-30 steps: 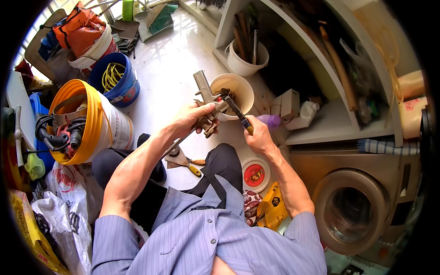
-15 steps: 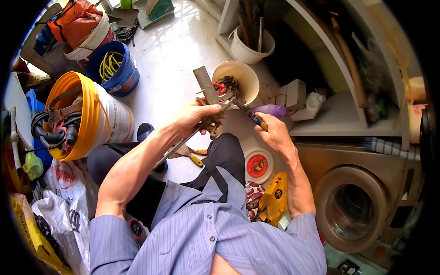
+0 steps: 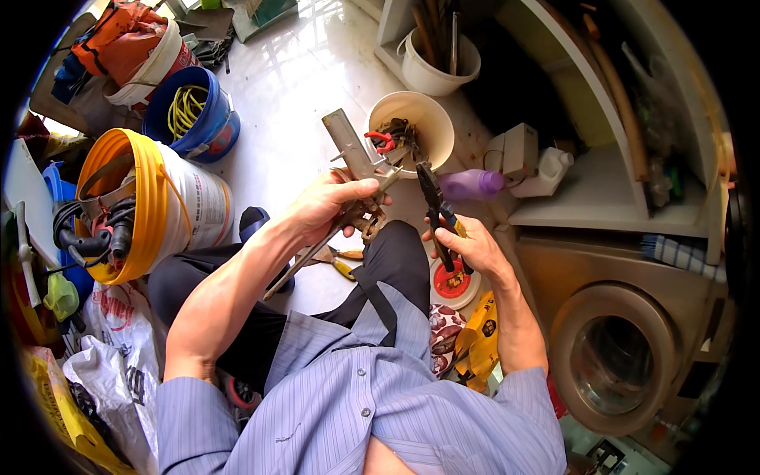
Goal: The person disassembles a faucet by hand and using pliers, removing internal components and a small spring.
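Observation:
My left hand (image 3: 326, 204) is closed round a worn metal fitting (image 3: 348, 144), with a flat plate sticking up and a long thin rod running down to the left. Rusty parts of it show below my fingers; their exact kind I cannot tell. In my right hand (image 3: 473, 244) is a pair of pliers (image 3: 430, 188) with dark jaws and black-and-yellow handles. The jaws point up, just right of the fitting, and the handles are spread. Beyond both hands stands a cream bucket (image 3: 437, 131) holding metal bits and a red-handled tool (image 3: 381, 142).
Left of my legs are a yellow-rimmed bucket (image 3: 138, 146) of power tools and a blue bucket (image 3: 224, 142) with yellow cord. A scraper (image 3: 343, 269) lies on the floor. To the right are a purple bottle (image 3: 475, 184), a shelf unit (image 3: 586, 207) and a front-loading washing machine (image 3: 532, 273).
The pliers have drawn back from the fitting and turned more upright, their handles now spread in my right hand. My left hand keeps the fitting in nearly the same place.

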`<state>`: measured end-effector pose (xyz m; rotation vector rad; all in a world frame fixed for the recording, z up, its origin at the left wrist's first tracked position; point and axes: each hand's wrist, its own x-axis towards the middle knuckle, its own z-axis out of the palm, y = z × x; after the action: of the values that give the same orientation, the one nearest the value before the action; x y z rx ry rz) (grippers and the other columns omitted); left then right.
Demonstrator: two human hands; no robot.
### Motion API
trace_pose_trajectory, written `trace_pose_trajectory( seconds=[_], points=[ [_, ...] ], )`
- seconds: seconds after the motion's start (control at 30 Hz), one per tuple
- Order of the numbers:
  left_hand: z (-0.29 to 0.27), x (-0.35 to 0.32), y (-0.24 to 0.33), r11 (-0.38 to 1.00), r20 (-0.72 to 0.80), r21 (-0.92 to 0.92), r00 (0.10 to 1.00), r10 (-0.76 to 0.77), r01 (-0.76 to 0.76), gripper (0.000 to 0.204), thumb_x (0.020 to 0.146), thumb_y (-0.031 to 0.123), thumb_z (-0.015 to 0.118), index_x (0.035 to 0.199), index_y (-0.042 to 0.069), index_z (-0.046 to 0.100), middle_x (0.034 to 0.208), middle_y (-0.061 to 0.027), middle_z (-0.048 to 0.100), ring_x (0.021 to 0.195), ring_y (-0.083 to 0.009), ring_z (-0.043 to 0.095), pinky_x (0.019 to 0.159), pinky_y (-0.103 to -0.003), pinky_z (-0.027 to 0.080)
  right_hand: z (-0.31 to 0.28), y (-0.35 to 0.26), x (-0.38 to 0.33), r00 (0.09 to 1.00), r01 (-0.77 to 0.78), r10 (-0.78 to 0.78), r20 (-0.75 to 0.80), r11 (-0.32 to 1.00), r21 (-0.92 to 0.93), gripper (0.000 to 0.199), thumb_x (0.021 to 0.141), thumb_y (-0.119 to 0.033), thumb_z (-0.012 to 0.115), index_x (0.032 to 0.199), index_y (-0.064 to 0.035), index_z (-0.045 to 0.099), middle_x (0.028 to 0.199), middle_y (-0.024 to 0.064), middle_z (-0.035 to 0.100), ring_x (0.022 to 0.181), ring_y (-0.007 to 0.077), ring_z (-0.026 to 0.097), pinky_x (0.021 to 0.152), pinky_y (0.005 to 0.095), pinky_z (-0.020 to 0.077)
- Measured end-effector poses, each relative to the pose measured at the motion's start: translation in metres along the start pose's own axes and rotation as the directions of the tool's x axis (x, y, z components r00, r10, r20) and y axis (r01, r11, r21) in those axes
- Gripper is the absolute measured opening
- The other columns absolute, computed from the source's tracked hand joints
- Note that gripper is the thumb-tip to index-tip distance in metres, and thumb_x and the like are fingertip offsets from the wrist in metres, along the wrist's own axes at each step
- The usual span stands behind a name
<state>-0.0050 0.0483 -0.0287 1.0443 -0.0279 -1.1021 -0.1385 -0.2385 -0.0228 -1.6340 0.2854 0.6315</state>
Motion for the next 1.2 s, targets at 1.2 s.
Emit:
trace_pose_trajectory(
  seconds=[1.2],
  points=[
    [-0.004, -0.022, -0.041, 0.935, 0.123, 0.212, 0.942, -0.313, 0.283, 0.065, 0.092, 0.025, 0.077, 0.149, 0.006, 0.051, 0.104, -0.0049, 0.074, 0.078, -0.0133, 0.07, 0.057, -0.025, 0.052, 0.066, 0.042, 0.007, 0.995, -0.085, 0.097, -0.009, 0.911, 0.403, 0.023, 0.094, -0.007, 0.066, 0.112, 0.0061, 0.062, 0.088, 0.0056, 0.065, 0.078, 0.0122, 0.064, 0.068, 0.0272, 0.0536]
  ],
)
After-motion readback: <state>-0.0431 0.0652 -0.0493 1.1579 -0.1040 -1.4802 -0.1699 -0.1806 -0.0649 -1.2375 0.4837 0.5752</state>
